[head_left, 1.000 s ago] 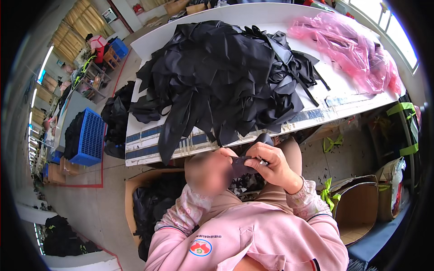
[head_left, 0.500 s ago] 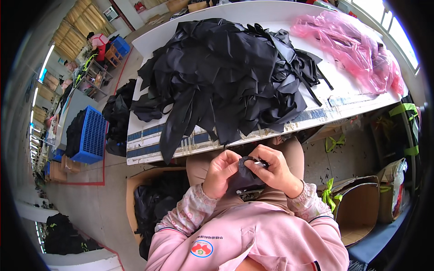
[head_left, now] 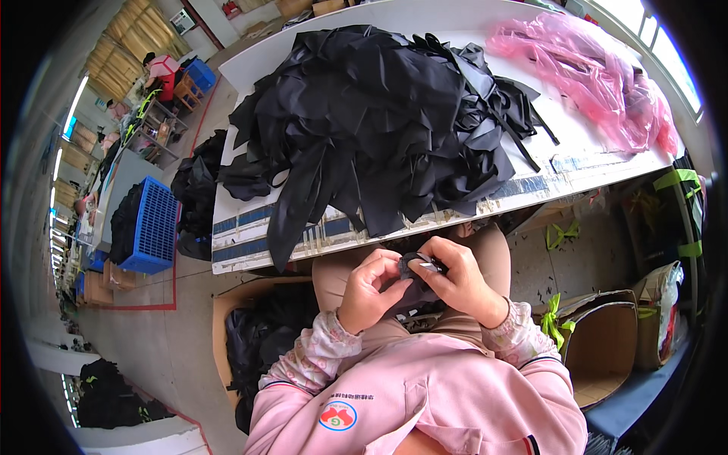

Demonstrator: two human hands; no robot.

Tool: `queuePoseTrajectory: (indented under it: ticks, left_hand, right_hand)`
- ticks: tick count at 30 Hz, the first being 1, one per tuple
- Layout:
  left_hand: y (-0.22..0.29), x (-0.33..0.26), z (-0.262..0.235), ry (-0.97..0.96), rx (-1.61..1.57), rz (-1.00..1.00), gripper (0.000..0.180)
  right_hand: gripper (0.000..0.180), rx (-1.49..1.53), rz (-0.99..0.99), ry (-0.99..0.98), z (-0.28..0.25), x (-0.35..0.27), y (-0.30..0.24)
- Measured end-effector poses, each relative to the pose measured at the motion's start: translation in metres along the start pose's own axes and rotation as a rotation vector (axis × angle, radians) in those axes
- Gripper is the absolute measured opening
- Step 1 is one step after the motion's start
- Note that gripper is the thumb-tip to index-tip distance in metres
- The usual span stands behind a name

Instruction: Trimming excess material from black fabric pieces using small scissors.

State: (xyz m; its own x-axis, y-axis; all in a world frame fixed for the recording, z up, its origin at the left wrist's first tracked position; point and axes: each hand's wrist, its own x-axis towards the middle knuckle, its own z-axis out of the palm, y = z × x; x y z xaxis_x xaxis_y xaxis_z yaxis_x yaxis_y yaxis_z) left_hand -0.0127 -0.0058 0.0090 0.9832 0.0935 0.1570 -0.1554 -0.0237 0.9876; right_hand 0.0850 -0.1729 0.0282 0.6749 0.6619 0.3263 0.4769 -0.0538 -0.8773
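Between my two hands, above my lap, is a small piece of black fabric (head_left: 409, 267). My left hand (head_left: 371, 288) pinches its left edge with thumb and fingers. My right hand (head_left: 455, 279) grips the right side of the same piece, its thumb pressed against the cloth. A small pale, shiny object (head_left: 430, 266) shows by the right thumb and fingers; its kind is too small to tell. Just beyond my hands, a large heap of black fabric pieces (head_left: 371, 121) covers the table (head_left: 576, 171), with some strips hanging over its front edge.
Pink plastic sheeting (head_left: 584, 83) lies at the table's far right. A carton with black fabric (head_left: 220, 326) stands left of my legs, and an open cardboard box (head_left: 603, 353) at the right. Farther left are a blue crate (head_left: 155, 227) and a person (head_left: 161, 72) by a workbench.
My hands have drawn slightly closer together around the fabric. The left fingers have curled over more of its edge, and the cloth has turned a little.
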Motion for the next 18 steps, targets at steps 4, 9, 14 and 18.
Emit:
queuePoseTrajectory:
  ticks: [4,9,14,18]
  left_hand:
    - [0.002,0.000,-0.006,-0.048,-0.145,-0.086,0.013]
    - [0.009,0.002,0.003,-0.042,-0.505,-0.146,0.014]
    - [-0.001,0.000,0.002,-0.022,-0.454,-0.013,0.013]
    - [0.000,-0.003,0.002,0.085,-0.298,0.067,0.014]
  right_hand:
    - [0.011,0.159,0.054,-0.082,-0.002,0.001,0.010]
    - [0.017,0.719,0.215,-0.116,0.001,0.002,0.017]
    - [0.023,0.621,0.116,-0.081,0.013,0.003,0.023]
    - [0.025,-0.069,0.019,0.205,-0.003,0.003,0.010]
